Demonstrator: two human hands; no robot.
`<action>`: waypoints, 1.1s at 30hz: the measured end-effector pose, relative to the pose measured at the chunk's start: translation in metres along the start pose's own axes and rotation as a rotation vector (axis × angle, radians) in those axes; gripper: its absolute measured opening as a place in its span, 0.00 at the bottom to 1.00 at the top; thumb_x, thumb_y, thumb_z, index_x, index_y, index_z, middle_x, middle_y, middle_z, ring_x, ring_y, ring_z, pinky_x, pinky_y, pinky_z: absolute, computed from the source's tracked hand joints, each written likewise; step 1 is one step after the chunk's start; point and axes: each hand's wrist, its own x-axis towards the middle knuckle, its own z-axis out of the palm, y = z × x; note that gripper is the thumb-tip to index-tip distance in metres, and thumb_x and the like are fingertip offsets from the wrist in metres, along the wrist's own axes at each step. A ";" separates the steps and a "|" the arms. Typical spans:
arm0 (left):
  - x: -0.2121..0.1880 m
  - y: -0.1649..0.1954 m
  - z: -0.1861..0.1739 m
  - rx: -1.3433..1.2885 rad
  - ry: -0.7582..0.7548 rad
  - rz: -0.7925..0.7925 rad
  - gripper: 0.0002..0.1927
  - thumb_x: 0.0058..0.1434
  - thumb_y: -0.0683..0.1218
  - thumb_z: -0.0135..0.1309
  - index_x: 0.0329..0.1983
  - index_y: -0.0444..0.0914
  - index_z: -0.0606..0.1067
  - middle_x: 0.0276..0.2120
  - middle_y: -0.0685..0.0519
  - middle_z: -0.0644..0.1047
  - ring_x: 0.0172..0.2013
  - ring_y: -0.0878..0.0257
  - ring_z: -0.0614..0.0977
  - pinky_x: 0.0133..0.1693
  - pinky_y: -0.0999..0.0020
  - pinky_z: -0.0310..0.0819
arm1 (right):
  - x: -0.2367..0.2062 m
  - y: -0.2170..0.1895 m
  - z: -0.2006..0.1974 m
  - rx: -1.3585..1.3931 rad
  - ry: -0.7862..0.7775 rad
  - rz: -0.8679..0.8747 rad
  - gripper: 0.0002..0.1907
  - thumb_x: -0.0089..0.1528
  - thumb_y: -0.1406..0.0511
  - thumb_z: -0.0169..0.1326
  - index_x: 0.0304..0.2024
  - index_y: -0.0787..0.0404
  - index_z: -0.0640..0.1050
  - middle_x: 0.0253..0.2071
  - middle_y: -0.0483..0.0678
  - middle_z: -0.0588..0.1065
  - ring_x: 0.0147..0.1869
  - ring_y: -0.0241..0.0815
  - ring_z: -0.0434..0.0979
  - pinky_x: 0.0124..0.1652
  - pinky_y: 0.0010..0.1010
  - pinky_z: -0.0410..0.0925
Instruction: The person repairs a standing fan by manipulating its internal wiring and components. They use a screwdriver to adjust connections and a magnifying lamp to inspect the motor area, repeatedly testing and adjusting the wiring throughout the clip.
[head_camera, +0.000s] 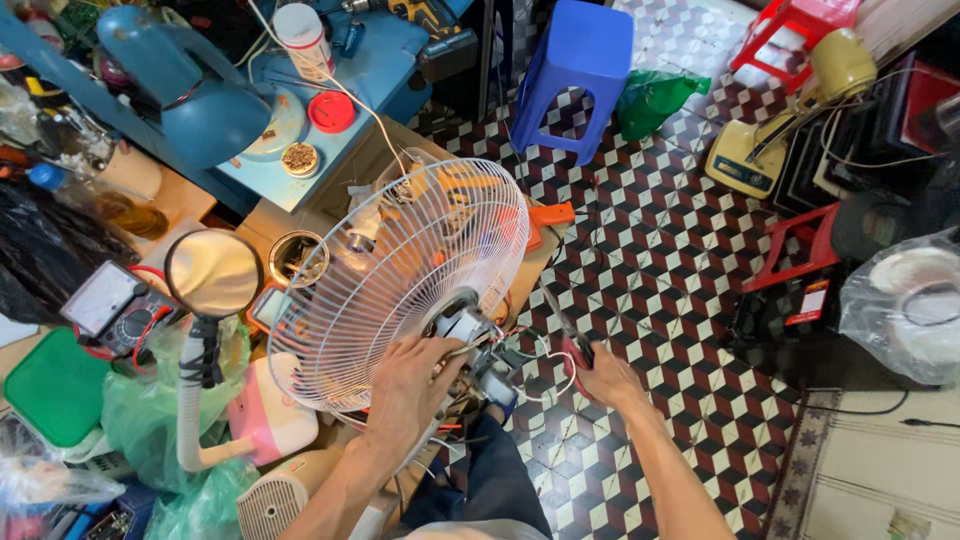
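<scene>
A white wire fan guard (400, 270) with the fan's bare motor (462, 325) and loose coloured wires (520, 362) rests on my lap, tilted up. My left hand (408, 385) grips the motor housing from below the guard. My right hand (605, 380) holds red-handled pliers (568, 332), whose dark jaws point up and left toward the wires beside the motor. The hands are a short way apart, with the wires between them.
A cluttered workbench lies left: a magnifier on a flexible neck (212, 272), a multimeter (110, 308), a blue desk lamp (190, 85). On the patterned tile floor stand a blue stool (580, 70), red stools (795, 250) and a cream fan base (745, 160).
</scene>
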 end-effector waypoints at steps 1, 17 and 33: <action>0.003 -0.002 0.002 0.002 -0.015 -0.044 0.09 0.56 0.45 0.63 0.39 0.40 0.81 0.30 0.52 0.81 0.34 0.55 0.81 0.41 0.61 0.71 | 0.019 -0.011 -0.005 -0.078 0.037 -0.077 0.32 0.57 0.46 0.60 0.54 0.60 0.72 0.51 0.60 0.78 0.57 0.59 0.77 0.54 0.45 0.69; 0.018 -0.039 0.020 -0.068 -0.146 -0.167 0.10 0.55 0.45 0.64 0.41 0.40 0.82 0.26 0.54 0.80 0.29 0.59 0.81 0.36 0.63 0.72 | 0.158 -0.129 -0.008 -0.244 0.245 -0.826 0.24 0.57 0.57 0.61 0.53 0.57 0.75 0.56 0.58 0.73 0.61 0.57 0.72 0.60 0.42 0.64; 0.007 -0.064 -0.019 -0.139 0.031 -0.097 0.10 0.64 0.44 0.60 0.49 0.40 0.81 0.32 0.50 0.80 0.34 0.54 0.81 0.39 0.59 0.73 | 0.044 -0.053 0.019 1.289 -0.111 -0.005 0.40 0.70 0.46 0.36 0.69 0.74 0.61 0.67 0.64 0.67 0.70 0.56 0.67 0.66 0.45 0.59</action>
